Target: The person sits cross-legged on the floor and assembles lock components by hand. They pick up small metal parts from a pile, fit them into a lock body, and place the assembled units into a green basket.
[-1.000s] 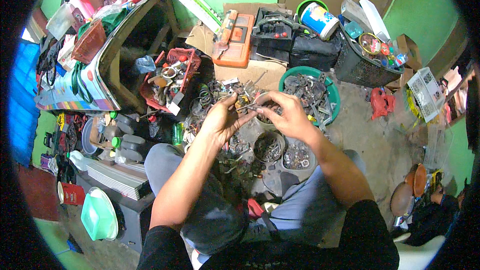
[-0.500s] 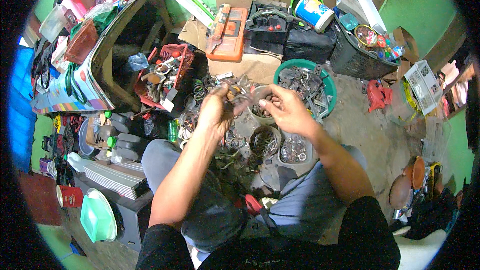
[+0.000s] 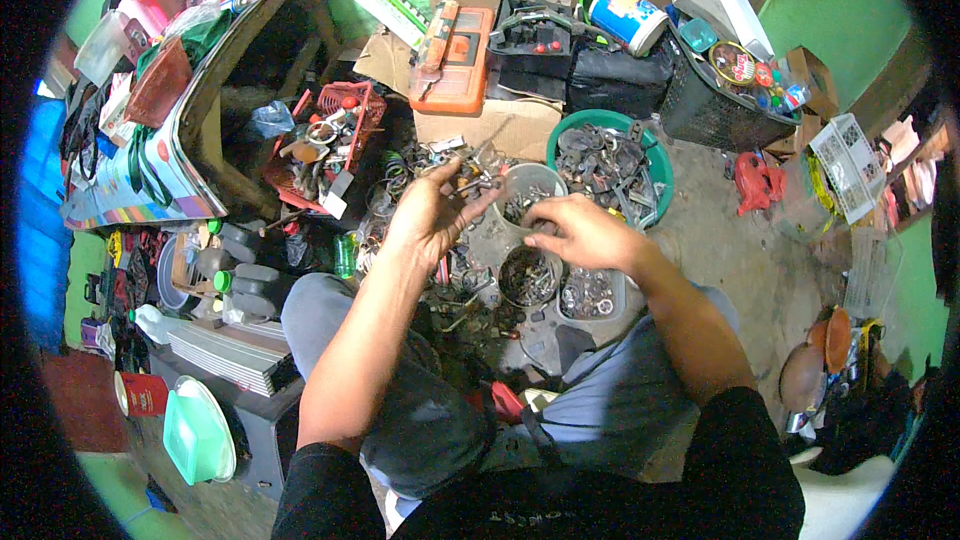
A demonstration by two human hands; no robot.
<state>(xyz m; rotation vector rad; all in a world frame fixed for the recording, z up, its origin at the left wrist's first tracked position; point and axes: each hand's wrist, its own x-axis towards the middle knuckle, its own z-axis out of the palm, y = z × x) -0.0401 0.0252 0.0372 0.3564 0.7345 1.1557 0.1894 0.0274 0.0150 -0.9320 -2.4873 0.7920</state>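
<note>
My left hand [image 3: 428, 218] is raised over a heap of metal scrap on the floor, its fingers pinching a few small metal parts [image 3: 470, 183]. My right hand [image 3: 585, 235] hovers palm down to the right of it. Its fingertips curl beside a clear tub [image 3: 528, 190] of small metal bits and above a round tub [image 3: 527, 277] of screws. Whether the right fingers hold anything is hidden. A third tub [image 3: 590, 293] of metal rings lies below the right wrist. I sit with my knees either side of the tubs.
A green basin [image 3: 598, 121] full of dark metal parts stands behind the tubs. At the back are a red basket [image 3: 340, 130] of hardware, an orange toolbox [image 3: 455, 60], a black crate [image 3: 705, 112] and a paint can [image 3: 625, 15]. Stacked trays [image 3: 225, 355] lie at the left.
My hands were together over the scrap and have parted. The right hand dropped down and right toward the tubs, while the left stays raised with the metal parts.
</note>
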